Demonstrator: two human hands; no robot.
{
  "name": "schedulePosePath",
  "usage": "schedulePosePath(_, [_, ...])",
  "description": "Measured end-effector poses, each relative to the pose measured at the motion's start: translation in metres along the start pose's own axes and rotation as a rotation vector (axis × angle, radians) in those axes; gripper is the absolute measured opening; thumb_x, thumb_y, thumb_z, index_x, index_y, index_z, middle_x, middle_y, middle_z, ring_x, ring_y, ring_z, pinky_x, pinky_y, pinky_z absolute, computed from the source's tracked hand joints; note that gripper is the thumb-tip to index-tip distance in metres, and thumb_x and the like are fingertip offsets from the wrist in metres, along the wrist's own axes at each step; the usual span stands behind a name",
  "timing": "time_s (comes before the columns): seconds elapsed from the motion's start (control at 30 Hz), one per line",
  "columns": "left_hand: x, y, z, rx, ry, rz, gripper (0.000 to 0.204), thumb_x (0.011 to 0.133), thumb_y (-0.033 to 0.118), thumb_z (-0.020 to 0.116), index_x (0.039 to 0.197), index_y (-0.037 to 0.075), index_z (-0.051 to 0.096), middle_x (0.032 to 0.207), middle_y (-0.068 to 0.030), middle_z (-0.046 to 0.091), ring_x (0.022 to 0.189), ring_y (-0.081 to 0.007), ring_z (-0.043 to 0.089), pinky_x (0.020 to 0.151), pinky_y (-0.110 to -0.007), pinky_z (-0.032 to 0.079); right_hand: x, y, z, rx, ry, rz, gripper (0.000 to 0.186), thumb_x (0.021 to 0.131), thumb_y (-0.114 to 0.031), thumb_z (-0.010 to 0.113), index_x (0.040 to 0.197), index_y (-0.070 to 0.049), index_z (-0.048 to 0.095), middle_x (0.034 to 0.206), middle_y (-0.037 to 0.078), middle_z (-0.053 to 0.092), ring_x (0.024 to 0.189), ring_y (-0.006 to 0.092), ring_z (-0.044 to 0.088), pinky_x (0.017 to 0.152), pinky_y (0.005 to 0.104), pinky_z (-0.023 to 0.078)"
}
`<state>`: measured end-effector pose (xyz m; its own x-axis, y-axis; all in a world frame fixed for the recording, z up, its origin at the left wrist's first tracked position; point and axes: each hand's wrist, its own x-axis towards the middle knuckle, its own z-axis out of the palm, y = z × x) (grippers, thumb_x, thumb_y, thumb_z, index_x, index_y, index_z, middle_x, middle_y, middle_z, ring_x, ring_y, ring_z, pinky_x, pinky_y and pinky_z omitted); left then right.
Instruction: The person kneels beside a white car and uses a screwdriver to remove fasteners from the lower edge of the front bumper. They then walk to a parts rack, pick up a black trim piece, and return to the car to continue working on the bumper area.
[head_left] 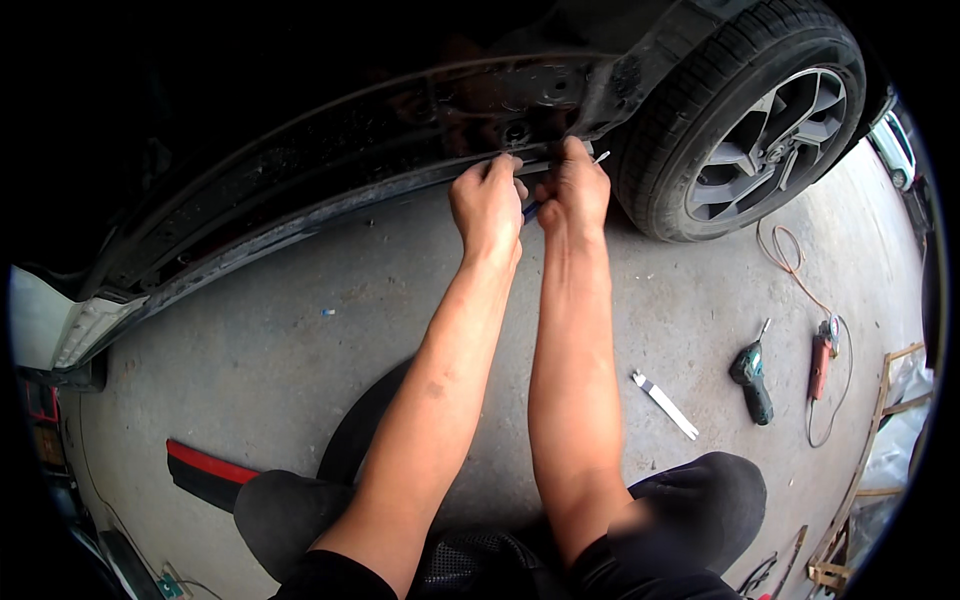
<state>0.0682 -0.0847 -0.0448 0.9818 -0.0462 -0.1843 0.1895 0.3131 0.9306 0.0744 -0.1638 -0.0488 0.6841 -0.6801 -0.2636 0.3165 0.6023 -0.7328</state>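
Note:
Both my arms reach forward to the lower edge of a black car's sill [330,190], just left of a wheel [655,160]. My left hand [485,208] is closed against the sill, its fingertips bent and touching the edge; what they grip, if anything, is hidden. Beside it, my right hand [582,192] is closed too, up at the same edge. Between the hands a slim dark-blue piece [531,212] shows, and a thin white end [602,157] sticks out right of my right hand. Whether these belong to one thing I cannot tell.
On the concrete floor to the right lie a white pry tool [665,405], a dark green power screwdriver [752,382] and a red tool [821,365] with a hose. A black-and-red strip [210,470] lies near my left knee. A wooden frame [860,480] stands far right.

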Motion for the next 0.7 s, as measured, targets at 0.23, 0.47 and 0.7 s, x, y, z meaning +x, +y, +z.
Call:
schedulePosePath(0.23, [-0.001, 0.001, 0.000, -0.014, 0.022, 0.013, 0.015, 0.086, 0.014, 0.059, 0.088, 0.000, 0.062, 0.063, 0.0002, 0.049, 0.047, -0.0062, 0.037, 0.041, -0.023, 0.030, 0.009, 0.027, -0.001, 0.081, -0.008, -0.307, 0.013, 0.079, -0.009, 0.058, 0.069, -0.004, 0.052, 0.060, -0.002, 0.049, 0.048, 0.0064, 0.039, 0.042, 0.0245, 0.030])
schedulePosePath(0.47, [-0.002, 0.003, 0.000, -0.061, 0.013, -0.009, 0.011, 0.086, 0.012, 0.058, 0.084, 0.001, 0.060, 0.064, -0.0001, 0.049, 0.047, -0.0060, 0.037, 0.041, -0.023, 0.029, -0.009, 0.021, -0.003, -0.207, 0.021, -0.491, 0.014, 0.077, -0.008, 0.057, 0.069, 0.004, 0.058, 0.059, -0.001, 0.053, 0.054, 0.0055, 0.042, 0.048, 0.0240, 0.035])
schedulePosePath(0.7, [0.010, -0.005, 0.002, -0.093, 0.005, 0.077, 0.011, 0.085, 0.008, 0.055, 0.081, -0.001, 0.060, 0.056, 0.0024, 0.043, 0.044, -0.0056, 0.034, 0.041, -0.024, 0.025, -0.020, 0.041, -0.013, -0.281, -0.001, -0.417, 0.017, 0.079, -0.008, 0.053, 0.069, 0.005, 0.059, 0.058, 0.001, 0.055, 0.056, 0.0073, 0.047, 0.052, 0.0252, 0.041])
